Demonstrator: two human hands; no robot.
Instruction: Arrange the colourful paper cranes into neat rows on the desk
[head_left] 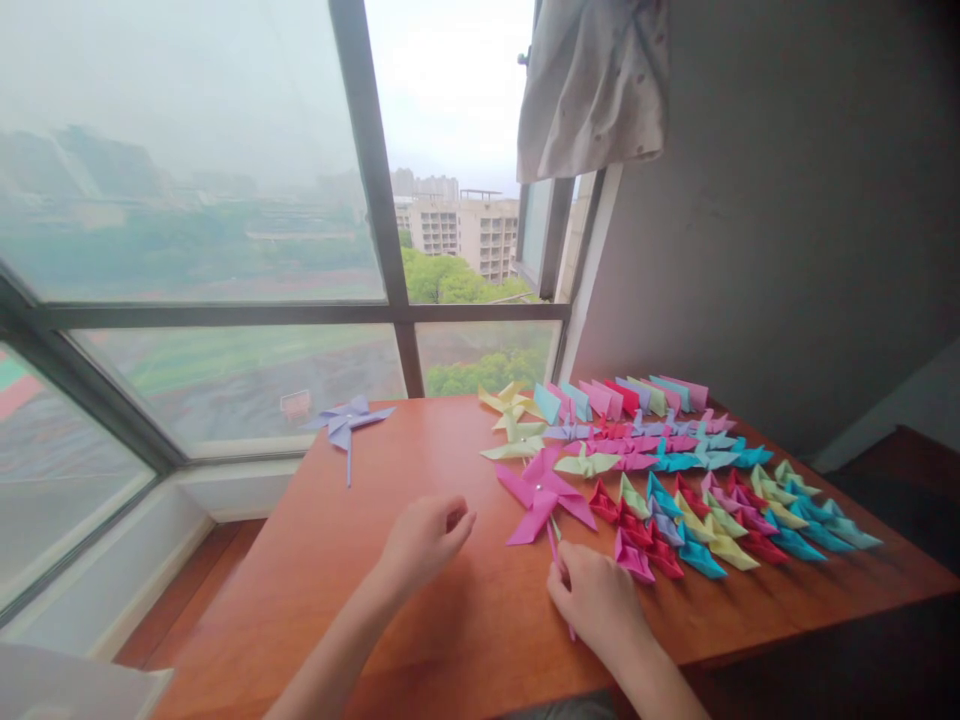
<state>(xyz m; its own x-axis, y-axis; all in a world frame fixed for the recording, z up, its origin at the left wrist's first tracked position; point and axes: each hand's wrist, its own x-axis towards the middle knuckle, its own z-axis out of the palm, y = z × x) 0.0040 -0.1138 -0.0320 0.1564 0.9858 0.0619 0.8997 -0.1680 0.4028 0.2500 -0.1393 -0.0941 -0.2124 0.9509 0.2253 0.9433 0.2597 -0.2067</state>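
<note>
My right hand (600, 598) is closed around the thin stick of a magenta paper pinwheel (538, 490). The pinwheel's head lies low over the table, just beyond that hand, and the stick's lower end pokes out beneath my fingers. To the left, my left hand (424, 537) hovers above the bare wood with its fingers curled in; nothing shows in it. A lavender pinwheel (346, 420) on a stick rests at the table's far left corner. Behind the magenta one lie a yellow pinwheel (511, 405) and a pale green pinwheel (520, 440), partly overlapped.
Rows of coloured folded paper boats (705, 540) cover the right of the wooden table (300, 590). Behind them are rows of folded paper cranes (637, 447) and upright folded paper pieces (600, 400). Windows stand beyond the far edge, with a curtain (592, 90) at upper right.
</note>
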